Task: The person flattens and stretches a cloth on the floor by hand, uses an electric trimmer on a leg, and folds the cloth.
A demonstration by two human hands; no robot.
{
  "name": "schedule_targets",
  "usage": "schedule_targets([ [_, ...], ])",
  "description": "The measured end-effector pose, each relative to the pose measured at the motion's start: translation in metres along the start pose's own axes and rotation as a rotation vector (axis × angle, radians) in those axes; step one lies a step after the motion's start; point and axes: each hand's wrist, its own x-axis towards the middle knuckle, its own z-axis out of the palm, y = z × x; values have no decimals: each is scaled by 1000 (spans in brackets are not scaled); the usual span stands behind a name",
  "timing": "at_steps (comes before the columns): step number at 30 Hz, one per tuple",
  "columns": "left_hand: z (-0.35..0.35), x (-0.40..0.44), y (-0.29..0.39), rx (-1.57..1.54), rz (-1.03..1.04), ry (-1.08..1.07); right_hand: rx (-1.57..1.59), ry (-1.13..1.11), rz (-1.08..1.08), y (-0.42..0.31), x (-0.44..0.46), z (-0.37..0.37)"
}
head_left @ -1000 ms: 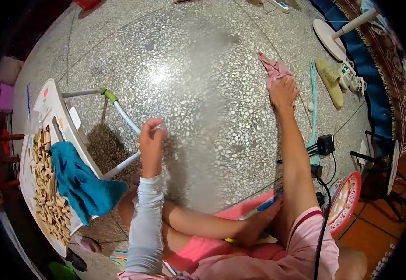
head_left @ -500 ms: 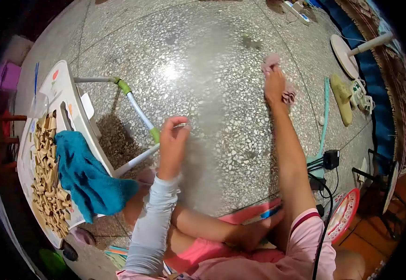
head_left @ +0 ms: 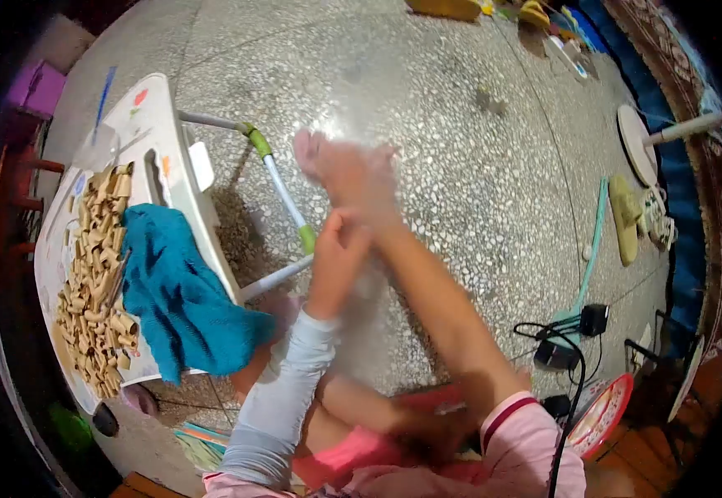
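Note:
My right hand is blurred by motion, its fingers closed around a dusty-pink, ruffled soft thing above the speckled floor. Parts of this pink thing stick out on both sides of the hand; its exact kind is unclear. Close beside my right wrist is my left hand, thumb and fingers curled together. Whatever may be between those fingertips is too small to make out. A grey-white sleeve covers my left forearm. To the left, a teal towel hangs over the edge of a white tray table.
Many tan rolled pieces lie heaped on the tray table, whose tubular leg reaches across the floor. On the right are a black adapter with cables, a yellowish slipper, a fan-like stand and a red-rimmed basin.
My right hand has swept left with the pink thing, from the far right of the floor to just beyond my left hand. The view has shifted slightly.

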Motion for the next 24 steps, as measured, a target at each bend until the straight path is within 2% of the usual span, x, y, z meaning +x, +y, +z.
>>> schedule_targets([
  [2, -3, 1, -7, -32, 31, -7, 24, 85, -213, -5, -7, 12],
  [4, -5, -1, -9, -3, 17, -24, 241, 223, -379, 3, -24, 67],
  [5, -5, -2, -9, 10, -8, -21, 498, 182, -241, -1, -32, 64],
  [9, -7, 0, -10, 153, 108, 54, 1477, -10, 336, -38, -97, 41],
  [11, -7, -3, -6, 145, 123, 81, 1704, -41, 447, -44, -146, 59],
  [13, -9, -1, -14, 213, 152, 90, 1091, -113, 276, -42, -197, 66],
  [15, -9, 3, -26, 251, 190, 65, 793, -76, 199, -45, -245, 68],
  [18, -15, 11, -53, 338, 276, -29, 651, -10, 111, -60, -279, 72],
  [20, -14, 0, -44, 553, 342, -105, 503, -34, -63, -64, -272, 19],
  [22, -14, -13, -39, 881, 538, -153, 535, 16, -36, -64, -270, 24],
  [23, -14, -21, -37, 1024, 482, -210, 557, 42, -14, -65, -270, 27],
  [24, -14, -24, -37, 1169, 434, -268, 661, -85, 66, -62, -266, 22],
])
